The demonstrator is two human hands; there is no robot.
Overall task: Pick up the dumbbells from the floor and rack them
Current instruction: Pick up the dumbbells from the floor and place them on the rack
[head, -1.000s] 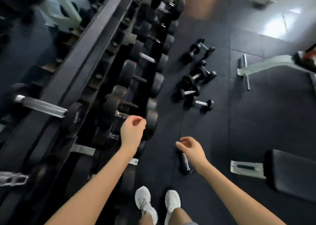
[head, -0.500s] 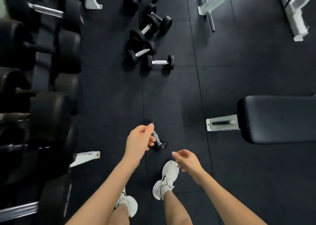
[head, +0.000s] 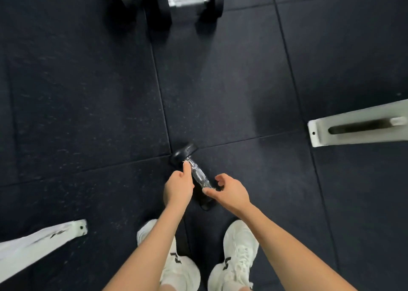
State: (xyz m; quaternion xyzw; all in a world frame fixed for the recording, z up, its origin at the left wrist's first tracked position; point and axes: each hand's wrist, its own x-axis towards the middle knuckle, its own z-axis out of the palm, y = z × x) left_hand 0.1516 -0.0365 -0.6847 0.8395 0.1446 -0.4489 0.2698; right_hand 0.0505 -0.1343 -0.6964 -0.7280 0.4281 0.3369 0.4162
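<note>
A small dumbbell (head: pixel 198 174) with a chrome handle and black ends lies slanted on the black rubber floor (head: pixel 88 96), just ahead of my feet. My left hand (head: pixel 178 185) is against the handle's left side. Its thumb lies straight along the chrome, and its fingers are hidden under the hand. My right hand (head: pixel 228 191) hovers at the dumbbell's near end, thumb and fingers spread and holding nothing. That near end is mostly hidden by my hands. Two larger black dumbbells (head: pixel 192 1) lie on the floor at the top edge.
A white metal bench foot (head: pixel 353 128) juts in from the right. Another white metal foot (head: pixel 39 244) sits at the lower left. My white shoes (head: pixel 237 257) stand close behind the small dumbbell.
I have bent much closer to the floor and the rack has left the view. Both hands dropped to the small dumbbell, the right one coming in to its near end.
</note>
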